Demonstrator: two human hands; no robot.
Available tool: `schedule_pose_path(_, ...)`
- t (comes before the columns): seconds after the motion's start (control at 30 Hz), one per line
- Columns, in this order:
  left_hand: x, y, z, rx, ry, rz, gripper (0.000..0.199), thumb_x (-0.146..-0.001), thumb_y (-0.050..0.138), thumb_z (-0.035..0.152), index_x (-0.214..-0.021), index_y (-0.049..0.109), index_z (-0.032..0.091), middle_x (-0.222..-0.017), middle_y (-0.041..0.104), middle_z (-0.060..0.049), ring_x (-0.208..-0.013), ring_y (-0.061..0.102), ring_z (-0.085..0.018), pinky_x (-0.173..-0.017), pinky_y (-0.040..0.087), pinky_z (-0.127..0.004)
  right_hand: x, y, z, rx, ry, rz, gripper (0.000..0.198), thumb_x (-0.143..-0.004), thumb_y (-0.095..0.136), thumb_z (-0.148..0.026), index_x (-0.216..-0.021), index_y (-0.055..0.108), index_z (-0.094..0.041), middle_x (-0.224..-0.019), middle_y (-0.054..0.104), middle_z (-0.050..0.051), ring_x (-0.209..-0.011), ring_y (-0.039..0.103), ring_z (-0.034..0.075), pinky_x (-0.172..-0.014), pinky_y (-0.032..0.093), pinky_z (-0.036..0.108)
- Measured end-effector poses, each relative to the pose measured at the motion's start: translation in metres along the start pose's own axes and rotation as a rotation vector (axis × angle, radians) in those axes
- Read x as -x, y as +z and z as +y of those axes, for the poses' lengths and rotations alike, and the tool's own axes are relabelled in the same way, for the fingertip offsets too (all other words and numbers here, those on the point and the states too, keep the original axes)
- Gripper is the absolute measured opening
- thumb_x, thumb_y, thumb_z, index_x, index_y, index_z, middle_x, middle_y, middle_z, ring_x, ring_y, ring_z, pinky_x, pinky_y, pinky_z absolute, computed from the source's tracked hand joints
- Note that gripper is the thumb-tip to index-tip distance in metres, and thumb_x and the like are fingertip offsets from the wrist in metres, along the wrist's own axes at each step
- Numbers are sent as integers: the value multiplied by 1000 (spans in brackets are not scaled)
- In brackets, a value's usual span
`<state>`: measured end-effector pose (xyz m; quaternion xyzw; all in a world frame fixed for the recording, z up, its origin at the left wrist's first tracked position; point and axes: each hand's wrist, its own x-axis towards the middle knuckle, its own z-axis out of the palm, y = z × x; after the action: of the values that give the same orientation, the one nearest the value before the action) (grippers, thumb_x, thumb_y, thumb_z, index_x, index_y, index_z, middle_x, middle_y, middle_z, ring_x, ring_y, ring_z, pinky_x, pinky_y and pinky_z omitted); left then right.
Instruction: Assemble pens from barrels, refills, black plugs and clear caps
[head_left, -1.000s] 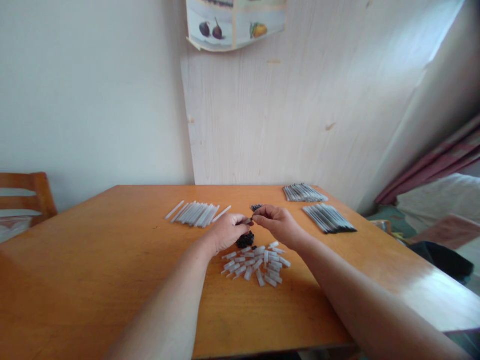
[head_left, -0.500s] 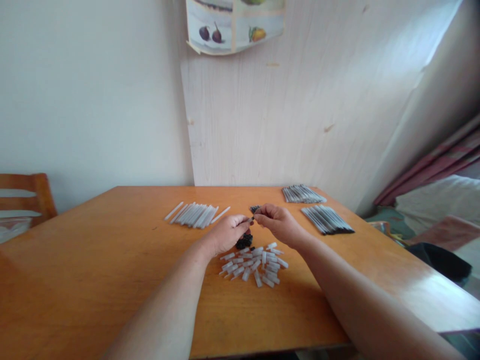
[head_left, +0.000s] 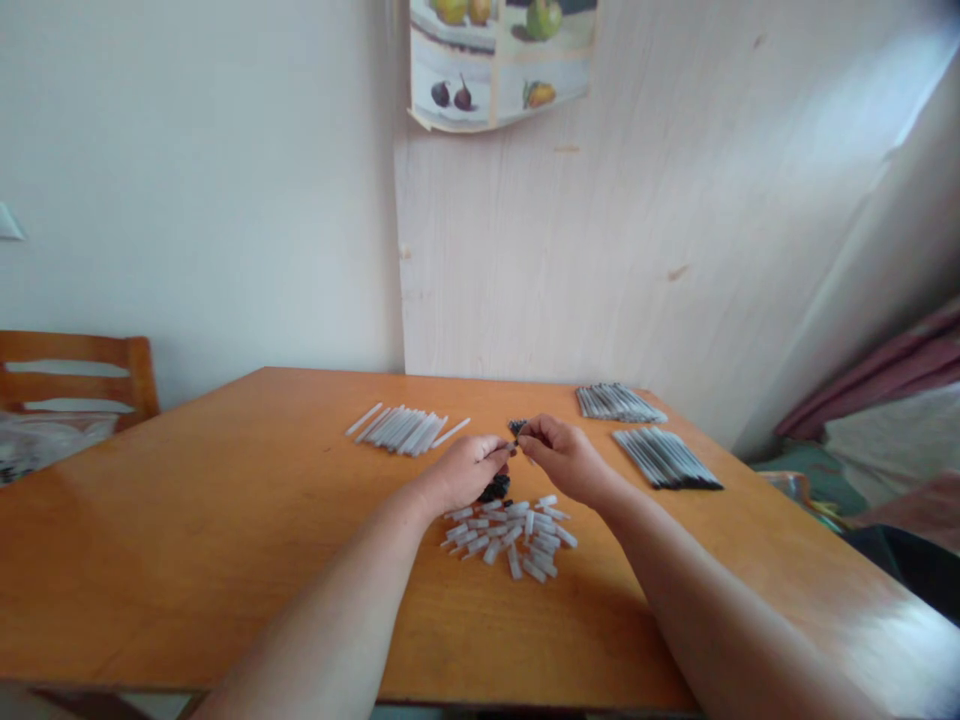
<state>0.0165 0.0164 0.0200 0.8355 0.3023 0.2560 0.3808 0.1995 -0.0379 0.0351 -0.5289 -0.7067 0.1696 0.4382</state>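
My left hand [head_left: 474,468] and my right hand [head_left: 559,452] meet above the middle of the table, fingertips pinched close together. Between them is a small dark piece, mostly covered by the fingers, so its kind cannot be made out. Below the hands lies a heap of small whitish translucent plastic pieces [head_left: 514,535], some with thin tips. A cluster of small black parts [head_left: 495,488] sits partly hidden under my left hand. Just behind the fingers is a little pile of dark small parts [head_left: 517,426].
Whitish translucent tubes [head_left: 405,430] lie in a row at the left back of the wooden table [head_left: 225,540]. On the right are two rows of grey pen-like sticks, a nearer one [head_left: 667,458] with black ends and a farther one [head_left: 619,402]. A wooden chair [head_left: 139,375] stands left.
The view has shifted left and up a little. Both hands stay together over the table, fingertips still pinched, with the right fingers slightly repositioned.
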Motion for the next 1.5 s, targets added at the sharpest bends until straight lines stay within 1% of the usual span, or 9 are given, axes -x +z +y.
schedule_pose_path(0.17, 0, 0, -1, 56, -19, -20, 40, -89, 44, 48, -95, 64, 14, -84, 67, -4, -69, 56, -13, -62, 41, -24, 1, -1, -1, -38, 8, 8, 17, -84, 52, -31, -75, 57, -18, -65, 52, -2, -60, 43, 11, -56, 34, 24)
schedule_pose_path(0.37, 2, -2, 3, 143, -25, -22, 38, -89, 45, 46, -94, 64, 14, -83, 66, -4, -65, 53, -12, -59, 40, -23, 1, 0, -1, -97, 27, -5, 19, -86, 52, -34, -83, 59, -17, -73, 60, 1, -63, 49, 12, -59, 38, 25)
schedule_pose_path(0.57, 3, -3, 8, 134, -31, 0, 35, -88, 46, 44, -93, 64, 15, -82, 66, -4, -64, 53, -12, -60, 40, -23, 1, 0, 1, -142, 59, -34, 21, -85, 52, -37, -87, 59, -17, -72, 60, 1, -60, 48, 12, -55, 38, 25)
schedule_pose_path(0.77, 2, -1, 5, 37, -9, 17, 33, -89, 44, 41, -93, 65, 15, -81, 67, -3, -69, 56, -14, -63, 40, -24, 2, -2, -3, -67, 46, -25, 19, -85, 52, -36, -79, 56, -18, -67, 53, -2, -60, 44, 11, -55, 35, 25)
schedule_pose_path(1.03, 0, 5, 3, -119, 103, 76, 34, -91, 43, 42, -82, 63, 16, -77, 66, -1, -72, 57, -15, -63, 39, -24, -1, 0, 5, 104, 7, -26, 23, -87, 48, -35, -70, 48, -20, -63, 49, -3, -60, 44, 12, -56, 31, 25)
schedule_pose_path(1.2, 1, 8, 2, -150, 145, 77, 35, -92, 41, 41, -88, 66, 17, -79, 67, -2, -73, 58, -15, -65, 39, -25, -2, 2, 10, 202, -66, -29, 30, -91, 43, -38, -67, 44, -21, -62, 46, -2, -60, 42, 12, -55, 29, 25)
schedule_pose_path(1.27, 1, 8, 3, -146, 144, 65, 37, -92, 40, 42, -89, 66, 17, -80, 67, -2, -73, 58, -16, -65, 40, -25, -3, 2, 12, 188, -61, -54, 35, -93, 41, -43, -67, 46, -20, -62, 47, -2, -59, 42, 12, -55, 29, 25)
schedule_pose_path(1.4, 2, 6, 5, -107, 94, 39, 37, -92, 40, 43, -94, 67, 17, -80, 67, -2, -75, 58, -16, -66, 40, -26, -3, -1, 14, 55, 6, -99, 43, -95, 34, -50, -70, 50, -20, -60, 50, -1, -59, 47, 12, -57, 34, 25)
schedule_pose_path(1.5, 2, 4, 5, -70, 54, 25, 36, -91, 42, 43, -96, 66, 17, -82, 67, -2, -76, 59, -16, -67, 41, -25, -2, -4, 12, -44, 29, -98, 40, -95, 35, -49, -75, 53, -19, -67, 55, 0, -62, 51, 12, -59, 39, 25)
